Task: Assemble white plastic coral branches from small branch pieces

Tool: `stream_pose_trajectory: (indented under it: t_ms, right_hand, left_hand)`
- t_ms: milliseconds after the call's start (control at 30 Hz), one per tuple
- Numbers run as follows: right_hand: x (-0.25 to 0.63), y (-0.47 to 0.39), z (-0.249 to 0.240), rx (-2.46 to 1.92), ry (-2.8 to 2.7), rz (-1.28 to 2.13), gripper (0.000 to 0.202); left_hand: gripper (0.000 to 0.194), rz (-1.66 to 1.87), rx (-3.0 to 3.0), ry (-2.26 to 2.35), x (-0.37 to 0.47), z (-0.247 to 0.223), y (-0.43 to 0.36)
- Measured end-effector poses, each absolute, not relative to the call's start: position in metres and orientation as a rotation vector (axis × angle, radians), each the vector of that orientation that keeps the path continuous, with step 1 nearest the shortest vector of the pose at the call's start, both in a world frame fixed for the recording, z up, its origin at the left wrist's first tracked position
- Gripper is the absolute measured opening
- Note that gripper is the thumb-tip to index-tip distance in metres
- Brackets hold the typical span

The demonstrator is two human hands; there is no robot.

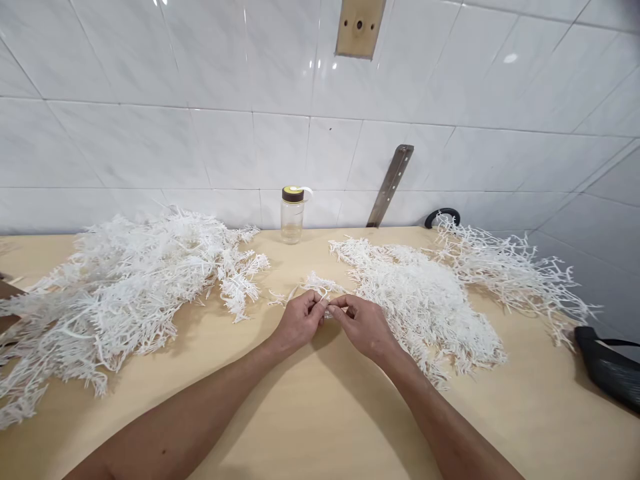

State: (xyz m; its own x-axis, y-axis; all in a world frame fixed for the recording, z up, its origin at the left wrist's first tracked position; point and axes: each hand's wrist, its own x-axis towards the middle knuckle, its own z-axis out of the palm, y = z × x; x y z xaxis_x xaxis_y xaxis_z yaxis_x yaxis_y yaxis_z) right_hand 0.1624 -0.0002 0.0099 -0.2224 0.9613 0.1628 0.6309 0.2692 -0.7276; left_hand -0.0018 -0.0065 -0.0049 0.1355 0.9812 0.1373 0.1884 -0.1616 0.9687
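1. Left hand (299, 321) pinches a small white branching piece (324, 293), partly hidden by fingers
2. Right hand (363, 323) closes its fingertips on it too, over the table (310, 413), between two white piles; exact grip unclear
3. Left pile (135, 280) runs out of view, overlapping a cut-off brown shape (7, 291)
4. Black object (607, 370), far right, is cut off
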Motion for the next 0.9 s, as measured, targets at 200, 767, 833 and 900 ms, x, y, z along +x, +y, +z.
stream_pose_trajectory:
  t_ms: [200, 767, 833, 900]
  right_hand:
    - [0.1613, -0.0008, 0.0087, -1.439, -1.945, 0.599, 0.016]
    - [0.1617, 0.0002, 0.0049, -1.380, -1.944, 0.729, 0.021]
    - [0.1609, -0.0011, 0.0074, -1.377, -1.951, 0.731, 0.022]
    - [0.1600, -0.0026, 0.0101, -1.397, -1.955, 0.725, 0.021]
  left_hand:
    - [0.031, 1.144, 1.533, 1.250, 0.0002, -0.0057, -0.0056]
    - [0.028, 1.156, 1.523, 1.237, 0.0004, -0.0076, -0.0071]
    - [0.027, 1.156, 1.528, 1.233, -0.0001, -0.0089, -0.0067]
    - [0.026, 1.151, 1.526, 1.227, -0.0004, -0.0098, -0.0066]
